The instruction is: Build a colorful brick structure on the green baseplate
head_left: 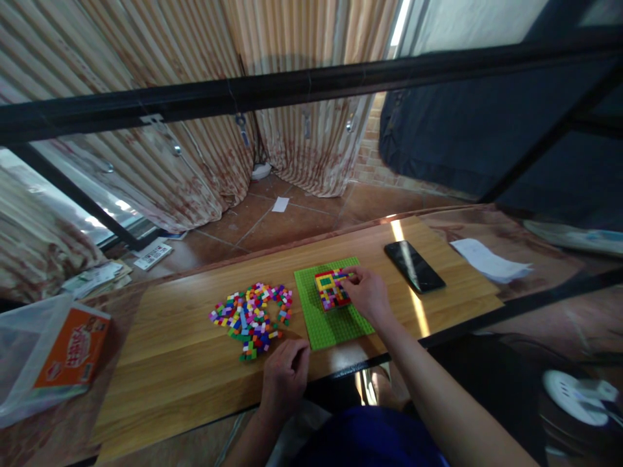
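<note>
A green studded baseplate (335, 331) lies on the wooden table, bearing a small block-shaped build of coloured toy bricks (331, 289) in red, yellow, purple and other colours. My right hand (368, 293) reaches over from the right, fingers pinched together at the build's right top side; anything between the fingertips is too small to make out. Left of the baseplate spreads a loose heap of small mixed-colour bricks (253, 318). Below that heap, my left hand (286, 371) rests at the table's near edge by the baseplate's corner, fingers curled, their inner side hidden.
A black phone (413, 266) lies on the wooden table (160, 363), right of the baseplate. White paper (489, 259) lies farther right. At the far left stands a clear plastic box (36, 337) with an orange label. A dark metal bar (302, 81) crosses beyond the table.
</note>
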A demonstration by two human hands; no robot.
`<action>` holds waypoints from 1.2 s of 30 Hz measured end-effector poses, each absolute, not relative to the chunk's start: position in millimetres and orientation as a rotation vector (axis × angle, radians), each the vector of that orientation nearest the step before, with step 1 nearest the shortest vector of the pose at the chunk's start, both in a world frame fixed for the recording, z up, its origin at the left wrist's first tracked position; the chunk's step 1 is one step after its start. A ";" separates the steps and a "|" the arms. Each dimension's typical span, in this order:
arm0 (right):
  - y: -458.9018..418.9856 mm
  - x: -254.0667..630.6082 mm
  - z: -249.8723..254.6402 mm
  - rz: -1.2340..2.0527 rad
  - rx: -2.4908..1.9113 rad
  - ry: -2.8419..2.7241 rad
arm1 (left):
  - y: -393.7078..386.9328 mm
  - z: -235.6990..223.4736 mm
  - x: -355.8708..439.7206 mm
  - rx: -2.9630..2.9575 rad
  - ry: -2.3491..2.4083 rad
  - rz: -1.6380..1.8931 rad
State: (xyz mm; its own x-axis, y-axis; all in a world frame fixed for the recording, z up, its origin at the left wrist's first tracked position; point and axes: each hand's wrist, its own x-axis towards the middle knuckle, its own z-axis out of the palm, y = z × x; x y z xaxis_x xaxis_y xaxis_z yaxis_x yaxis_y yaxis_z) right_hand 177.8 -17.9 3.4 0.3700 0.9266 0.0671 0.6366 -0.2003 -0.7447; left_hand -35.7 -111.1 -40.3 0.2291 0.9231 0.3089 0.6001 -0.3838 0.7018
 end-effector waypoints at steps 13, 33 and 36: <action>-50.6 170.5 -11.9 0.602 -1.571 -1.209 | -113.7 -38.5 -37.9 2.028 1.329 0.982; -17.8 80.3 -10.8 0.414 -1.574 -2.465 | -118.3 -42.9 -34.2 2.052 1.363 1.009; -18.5 81.9 -14.7 0.423 -1.579 -2.463 | -118.0 -44.9 -34.1 2.060 1.352 1.020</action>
